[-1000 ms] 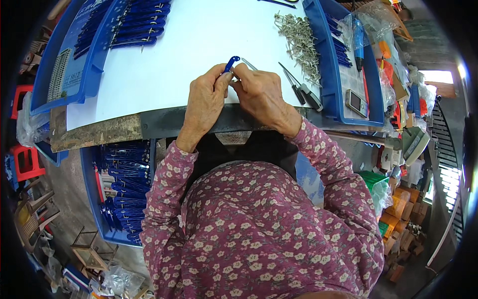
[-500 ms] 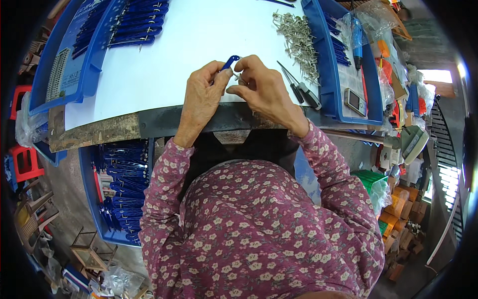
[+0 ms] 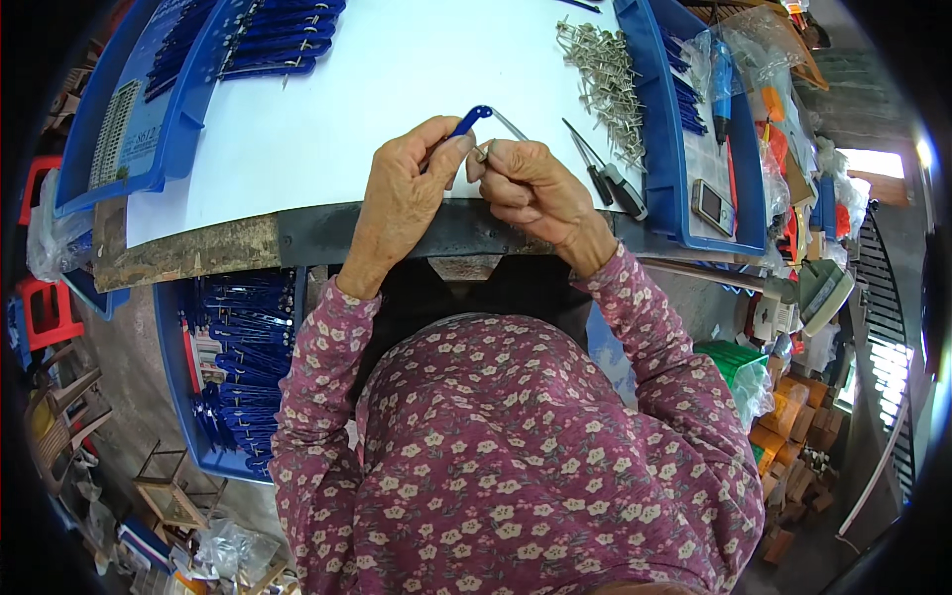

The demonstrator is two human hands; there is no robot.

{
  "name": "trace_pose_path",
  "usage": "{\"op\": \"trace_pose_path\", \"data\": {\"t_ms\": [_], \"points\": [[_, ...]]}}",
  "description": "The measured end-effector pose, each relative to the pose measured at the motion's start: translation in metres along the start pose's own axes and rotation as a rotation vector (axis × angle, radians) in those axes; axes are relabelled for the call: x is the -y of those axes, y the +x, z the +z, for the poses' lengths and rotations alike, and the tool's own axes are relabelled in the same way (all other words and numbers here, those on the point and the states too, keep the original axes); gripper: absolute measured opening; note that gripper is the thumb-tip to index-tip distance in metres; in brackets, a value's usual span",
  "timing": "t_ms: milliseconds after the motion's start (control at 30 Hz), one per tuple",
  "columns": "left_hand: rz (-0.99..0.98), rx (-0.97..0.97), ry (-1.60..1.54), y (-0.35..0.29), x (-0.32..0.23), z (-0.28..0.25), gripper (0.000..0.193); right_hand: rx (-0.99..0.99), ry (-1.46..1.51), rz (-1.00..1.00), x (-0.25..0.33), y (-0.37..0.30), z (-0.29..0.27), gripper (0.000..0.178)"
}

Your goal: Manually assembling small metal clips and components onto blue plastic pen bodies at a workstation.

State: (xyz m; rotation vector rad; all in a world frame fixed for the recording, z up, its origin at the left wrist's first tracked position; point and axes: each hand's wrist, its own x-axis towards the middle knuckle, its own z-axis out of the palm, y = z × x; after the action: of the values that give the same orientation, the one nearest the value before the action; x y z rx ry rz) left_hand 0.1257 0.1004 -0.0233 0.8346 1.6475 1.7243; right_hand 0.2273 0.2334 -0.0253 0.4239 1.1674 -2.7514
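Observation:
Over the near edge of the white-covered table, my left hand (image 3: 402, 183) is closed on a slim blue handle-like piece (image 3: 477, 115). Its rounded, holed end points up and right, and a thin silvery strip (image 3: 509, 124) slants away from that end. Close beside it, my right hand (image 3: 540, 188) pinches a small metal piece (image 3: 481, 154) between thumb and finger. That piece is mostly covered by fingertips, and whether it touches the blue piece I cannot tell. Right of my hands lies a pile of small T-shaped metal pieces (image 3: 607, 89).
Slim pointed tools with dark handles (image 3: 623, 188) lie beside the right blue tray (image 3: 662, 198), which holds a phone (image 3: 713, 206) and a blue powered driver (image 3: 722, 89). Blue pieces (image 3: 283, 40) are stacked at the far left. A lower tray (image 3: 178, 387) sits below the table edge.
My right hand has turned, its fingers curling in around the small metal piece. The thin silvery strip now shows beside the blue piece. My left hand keeps its hold.

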Motion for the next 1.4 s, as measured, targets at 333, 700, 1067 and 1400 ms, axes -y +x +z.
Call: {"op": "trace_pose_path", "data": {"t_ms": [333, 700, 1067, 1400], "points": [[-0.043, -0.013, -0.042, 0.001, 0.005, -0.001, 0.021, -0.364, -1.518, -0.856, -0.015, 0.007, 0.008, 0.015], [-0.064, 0.035, -0.078, -0.001, 0.003, -0.008, 0.02, 0.111, -0.049, 0.11, 0.011, 0.004, -0.001, 0.034], [-0.06, -0.009, 0.002, -0.003, -0.003, -0.001, 0.019, -0.367, -1.389, -0.818, -0.015, 0.005, 0.016, 0.019], [-0.026, 0.053, -0.071, -0.005, 0.007, -0.009, 0.019, 0.103, 0.036, 0.114, 0.004, 0.005, 0.004, 0.032]]}}
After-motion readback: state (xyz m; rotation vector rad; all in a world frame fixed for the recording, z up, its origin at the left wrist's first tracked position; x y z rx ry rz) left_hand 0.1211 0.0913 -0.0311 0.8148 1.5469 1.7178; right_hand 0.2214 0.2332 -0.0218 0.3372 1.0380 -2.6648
